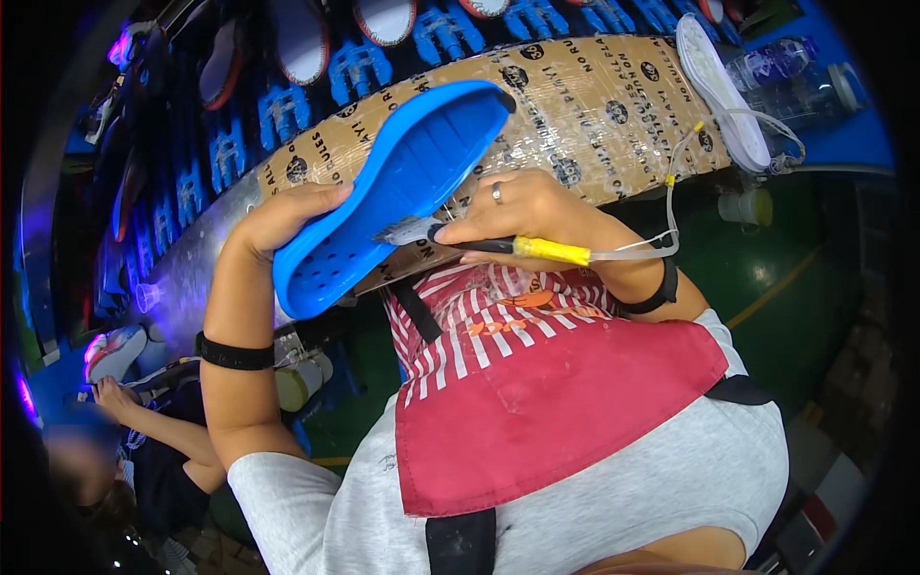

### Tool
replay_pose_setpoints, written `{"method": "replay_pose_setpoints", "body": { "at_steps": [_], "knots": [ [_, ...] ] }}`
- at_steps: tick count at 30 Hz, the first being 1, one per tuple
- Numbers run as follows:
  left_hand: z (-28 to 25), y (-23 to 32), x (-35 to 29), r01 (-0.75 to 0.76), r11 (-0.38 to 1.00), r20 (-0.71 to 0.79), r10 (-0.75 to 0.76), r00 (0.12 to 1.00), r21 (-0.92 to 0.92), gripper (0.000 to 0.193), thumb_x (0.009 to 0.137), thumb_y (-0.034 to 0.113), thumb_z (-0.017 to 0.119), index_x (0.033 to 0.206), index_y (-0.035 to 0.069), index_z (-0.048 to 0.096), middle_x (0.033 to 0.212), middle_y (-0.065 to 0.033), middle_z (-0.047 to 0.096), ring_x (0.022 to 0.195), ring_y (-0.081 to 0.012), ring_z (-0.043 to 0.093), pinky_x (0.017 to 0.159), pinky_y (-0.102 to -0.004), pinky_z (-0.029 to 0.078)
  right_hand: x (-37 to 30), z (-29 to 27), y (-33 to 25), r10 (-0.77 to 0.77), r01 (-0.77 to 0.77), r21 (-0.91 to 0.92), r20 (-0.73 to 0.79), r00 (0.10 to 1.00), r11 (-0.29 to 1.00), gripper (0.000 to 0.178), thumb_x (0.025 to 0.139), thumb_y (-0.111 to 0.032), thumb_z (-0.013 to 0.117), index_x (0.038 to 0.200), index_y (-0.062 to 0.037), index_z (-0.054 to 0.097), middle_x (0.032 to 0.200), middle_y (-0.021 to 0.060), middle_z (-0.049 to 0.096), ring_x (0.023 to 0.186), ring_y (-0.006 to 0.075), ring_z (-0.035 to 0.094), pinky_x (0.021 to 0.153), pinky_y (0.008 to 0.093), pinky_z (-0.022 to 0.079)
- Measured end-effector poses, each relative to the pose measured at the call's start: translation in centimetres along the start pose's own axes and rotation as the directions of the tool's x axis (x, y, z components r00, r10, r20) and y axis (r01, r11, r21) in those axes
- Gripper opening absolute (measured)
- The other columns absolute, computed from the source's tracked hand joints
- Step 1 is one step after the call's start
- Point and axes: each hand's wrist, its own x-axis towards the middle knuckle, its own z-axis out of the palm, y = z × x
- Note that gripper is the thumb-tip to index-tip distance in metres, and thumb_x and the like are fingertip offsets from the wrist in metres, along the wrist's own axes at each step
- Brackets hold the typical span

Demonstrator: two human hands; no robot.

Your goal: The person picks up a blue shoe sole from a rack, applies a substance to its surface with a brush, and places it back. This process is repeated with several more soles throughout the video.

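Note:
A bright blue shoe sole (422, 158) is tilted up in front of me, its hollow inner side facing me. My left hand (285, 218) grips its left edge, thumb over the rim. Closed around the black handle of a glue brush (484, 243) is my right hand (537, 213), which wears a ring. The pale bristles lie against the sole's inner side near the heel end, where small holes show. Yellow tape wraps the handle's rear, and a clear tube (632, 253) runs from it past my right forearm.
Printed cardboard (604, 115) covers the bench beneath the sole. A white sole (719, 91) and a clear plastic bottle (781, 62) are at the far right. Shoes on blue holders (359, 69) line the back. At lower left, a co-worker's hand (115, 398) is at a shoe (117, 353).

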Motion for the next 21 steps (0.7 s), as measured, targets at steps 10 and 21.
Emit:
{"method": "replay_pose_setpoints", "body": {
  "at_steps": [10,21],
  "knots": [
    [3.5,-5.6,3.6,-0.753,0.421,-0.543,0.523,0.657,-0.505,0.052,0.095,0.04,0.038,0.131,0.003,0.04,0.126,-0.0153,0.049,0.116,-0.027,0.049,0.098,-0.0431,0.04,0.0,-1.6,-0.1,0.145,-0.127,0.242,-0.061,0.987,0.962,0.025,0.072,-0.013,0.073,0.097,-0.0087,0.069,0.077,0.0082,0.066,0.065,0.021,0.061,0.06,0.0288,0.046],
    [6.8,-10.5,4.0,-0.295,0.005,-0.217,0.664,0.716,-0.956,0.086,0.083,0.063,0.043,0.141,0.004,0.021,0.142,-0.0268,0.023,0.127,-0.0456,0.029,0.092,-0.0624,0.037,-0.2,-1.9,-0.6,0.438,-0.352,0.384,-0.162,0.884,0.854,0.027,0.075,-0.008,0.07,0.101,-0.0041,0.067,0.075,0.0082,0.066,0.063,0.0076,0.058,0.054,0.0222,0.044]
  ]
}}
